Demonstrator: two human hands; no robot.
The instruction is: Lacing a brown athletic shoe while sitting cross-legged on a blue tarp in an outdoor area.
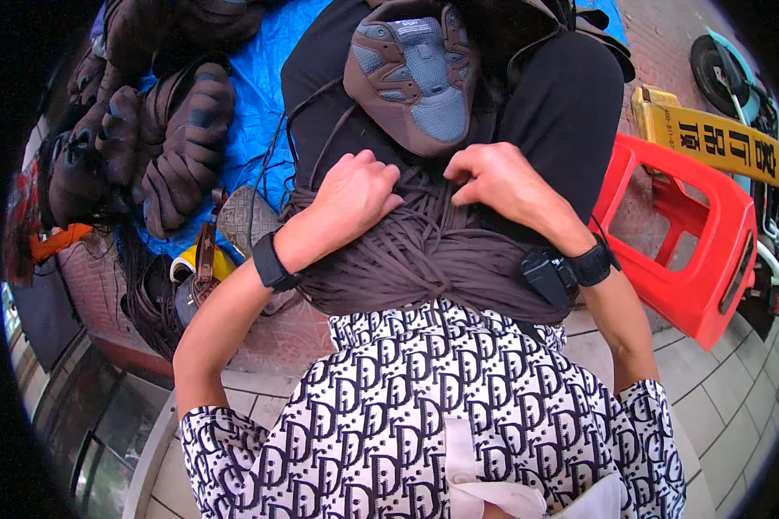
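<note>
A thick bundle of dark brown shoelaces (407, 268) lies across my lap, with loose strands spread toward my knees. My left hand (359, 190) rests on the left of these strands, fingers curled in and closed on some of the laces. Opposite it, my right hand (502, 177) is closed with bent fingers and thumb close to the strands; what lies between them is hidden. Just beyond both hands sits a brown and blue-grey shoe upper (415, 78), its toe pointing at me and no lace visible in its eyelets.
Several dark shoe uppers (186, 147) are heaped on a blue tarp (264, 95) at left. Nearer lie a patterned grey piece (247, 221) and more dark laces (151, 298). A red plastic stool (679, 233) stands at right, below a yellow sign board (718, 143).
</note>
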